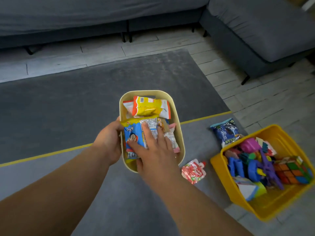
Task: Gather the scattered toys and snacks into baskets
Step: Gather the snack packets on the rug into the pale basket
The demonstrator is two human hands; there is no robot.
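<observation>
Nearly done, I'd say. L hand (109,142) is gripping the cream basket (177,120) by its left rim, fingers curled on it. R hand (156,155), fingers straight & spread, is pressing snack packets (133,135) down inside. Toys (255,160) are sitting in the yellow basket (219,166). Blue snack packet (225,132) & red pouch (193,171) are lying on the rug (85,99) btwn baskets, not yet gathered.

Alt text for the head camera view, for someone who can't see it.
A right hand presses flat on snack packets in a beige basket whose rim the left hand grips. On the grey rug, a red pouch and a blue snack bag lie beside a yellow basket of toys.
</observation>
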